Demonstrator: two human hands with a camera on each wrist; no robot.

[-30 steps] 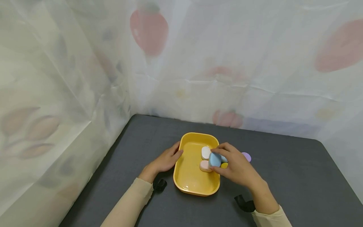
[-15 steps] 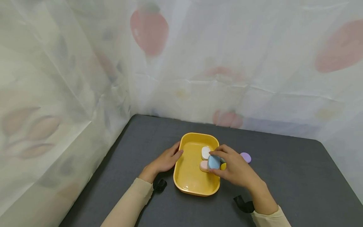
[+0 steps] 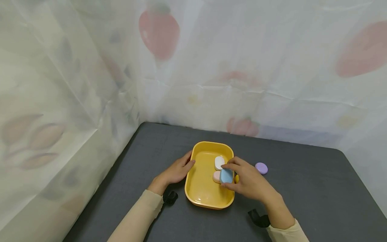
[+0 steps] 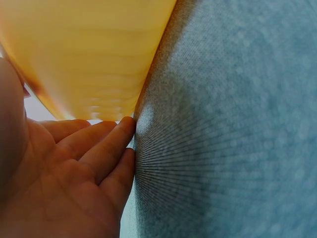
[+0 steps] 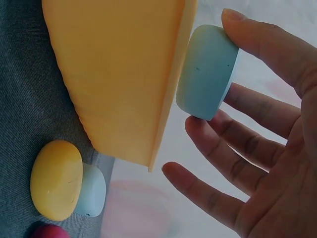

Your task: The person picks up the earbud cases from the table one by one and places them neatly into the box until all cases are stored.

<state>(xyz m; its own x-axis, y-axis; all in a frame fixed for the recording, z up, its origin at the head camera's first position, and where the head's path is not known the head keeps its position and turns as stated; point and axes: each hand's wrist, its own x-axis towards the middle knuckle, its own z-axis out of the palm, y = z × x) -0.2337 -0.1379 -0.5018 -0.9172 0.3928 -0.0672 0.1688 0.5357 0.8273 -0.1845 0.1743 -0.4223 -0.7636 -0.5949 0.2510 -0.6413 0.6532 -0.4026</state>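
Light-blue rounded block (image 3: 226, 175): was pinched by the right hand (image 3: 252, 179), thumb against fingertips, over the yellow tray (image 3: 201, 191). White block (image 3: 219, 162), pink block (image 3: 216, 176): lay inside, just past those fingertips. Yellow block (image 5: 57, 181): sat below them, outside. Purple disc (image 3: 261, 168): lay beyond the knuckles. Left hand (image 3: 175, 172): gripped the opposite wall.

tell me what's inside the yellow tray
In the yellow tray are a white block and a pink block. The held blue block covers part of the pink one; anything else beneath it is hidden.
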